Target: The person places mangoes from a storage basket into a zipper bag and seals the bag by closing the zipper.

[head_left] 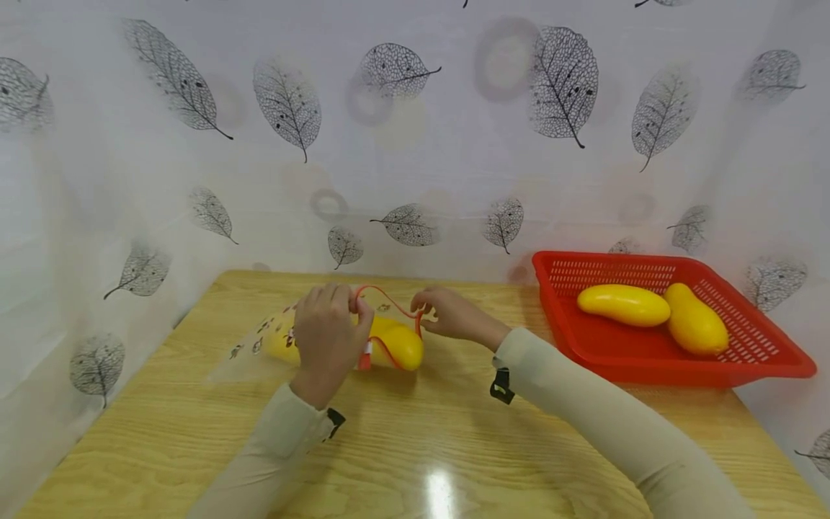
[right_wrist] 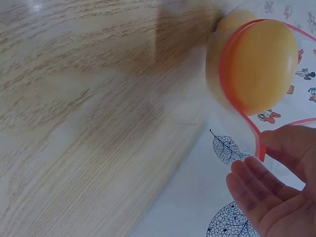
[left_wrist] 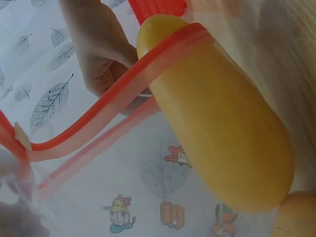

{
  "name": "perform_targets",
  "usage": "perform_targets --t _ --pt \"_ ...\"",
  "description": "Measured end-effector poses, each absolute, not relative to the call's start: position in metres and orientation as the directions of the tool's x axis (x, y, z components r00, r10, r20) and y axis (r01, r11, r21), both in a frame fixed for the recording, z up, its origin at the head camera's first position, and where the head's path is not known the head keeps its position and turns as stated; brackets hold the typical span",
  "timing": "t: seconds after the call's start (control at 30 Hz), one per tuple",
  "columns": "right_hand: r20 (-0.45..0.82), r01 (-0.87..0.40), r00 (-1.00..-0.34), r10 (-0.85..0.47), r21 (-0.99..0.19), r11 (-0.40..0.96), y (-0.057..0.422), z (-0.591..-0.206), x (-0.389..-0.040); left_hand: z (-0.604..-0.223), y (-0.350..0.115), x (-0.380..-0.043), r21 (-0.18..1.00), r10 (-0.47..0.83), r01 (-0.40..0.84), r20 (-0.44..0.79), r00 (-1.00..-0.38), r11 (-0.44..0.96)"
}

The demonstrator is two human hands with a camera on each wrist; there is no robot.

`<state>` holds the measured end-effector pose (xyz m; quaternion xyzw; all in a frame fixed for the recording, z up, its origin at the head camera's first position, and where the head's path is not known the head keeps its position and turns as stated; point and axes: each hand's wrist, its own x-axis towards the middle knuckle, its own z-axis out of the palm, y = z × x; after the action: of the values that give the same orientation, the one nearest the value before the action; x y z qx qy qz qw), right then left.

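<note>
A clear zip bag (head_left: 249, 349) with cartoon prints and a red zip edge (left_wrist: 106, 106) lies on its side, its mouth spread apart. Inside it are a long smooth yellow fruit (left_wrist: 217, 113) and part of another yellow fruit (left_wrist: 298, 217). My left hand (head_left: 331, 335) grips the near end of the bag's mouth, close to a pale slider (left_wrist: 21, 136). At the mouth's opposite end, my right hand (head_left: 454, 313) pinches the red edge between thumb and forefinger, its other fingers loosely bent. One fruit's rounded end sits at the opening.
To the right stands a red plastic basket (head_left: 648, 371) with slotted sides. Two yellow fruits lie in it, one elongated (head_left: 622, 304) and one pear-shaped (head_left: 697, 324). The wooden table (head_left: 415, 447) ends at a leaf-patterned curtain (head_left: 447, 166).
</note>
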<state>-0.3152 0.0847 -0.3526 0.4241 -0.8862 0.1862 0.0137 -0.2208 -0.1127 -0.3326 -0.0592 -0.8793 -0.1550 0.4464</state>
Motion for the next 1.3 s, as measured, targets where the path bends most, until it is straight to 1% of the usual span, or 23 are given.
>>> perform_targets --t 0.23,0.43,0.5,0.7,0.77,0.9,1.03,1.13,1.3 --pt "0.188 -0.755 -0.642 -0.743 -0.322 0.571 0.079 -0.351 -0.315 -0.331 -0.114 -0.218 0.224 -0.037 0.245 0.804 -0.593 0.943" --pt "0.233 -0.745 -0.66 -0.714 -0.324 0.583 0.074 -0.353 -0.319 -0.33 -0.117 -0.215 0.223 -0.031 0.249 0.799 -0.6 0.942" --pt "0.261 -0.743 -0.664 -0.701 -0.335 0.579 0.073 -0.349 -0.321 -0.329 -0.118 -0.214 0.217 -0.025 0.254 0.804 -0.594 0.943" --pt "0.332 -0.742 -0.671 -0.663 -0.319 0.59 0.07 -0.325 -0.33 -0.326 -0.125 -0.211 0.169 0.009 0.273 0.835 -0.55 0.947" --pt "0.333 -0.737 -0.676 -0.657 -0.31 0.601 0.068 -0.317 -0.334 -0.324 -0.128 -0.21 0.146 0.027 0.277 0.844 -0.536 0.95" --pt "0.315 -0.714 -0.7 -0.641 -0.318 0.624 0.066 -0.299 -0.341 -0.315 -0.136 -0.207 0.1 0.065 0.278 0.847 -0.527 0.955" --pt "0.308 -0.688 -0.725 -0.616 -0.339 0.641 0.064 -0.278 -0.347 -0.299 -0.145 -0.206 0.081 0.08 0.268 0.839 -0.538 0.96" --pt "0.319 -0.688 -0.726 -0.609 -0.338 0.642 0.062 -0.262 -0.348 -0.289 -0.15 -0.205 0.097 0.068 0.259 0.825 -0.56 0.961" --pt "0.34 -0.691 -0.722 -0.602 -0.302 0.657 0.058 -0.237 -0.346 -0.275 -0.158 -0.207 0.141 0.036 0.251 0.807 -0.59 0.958"
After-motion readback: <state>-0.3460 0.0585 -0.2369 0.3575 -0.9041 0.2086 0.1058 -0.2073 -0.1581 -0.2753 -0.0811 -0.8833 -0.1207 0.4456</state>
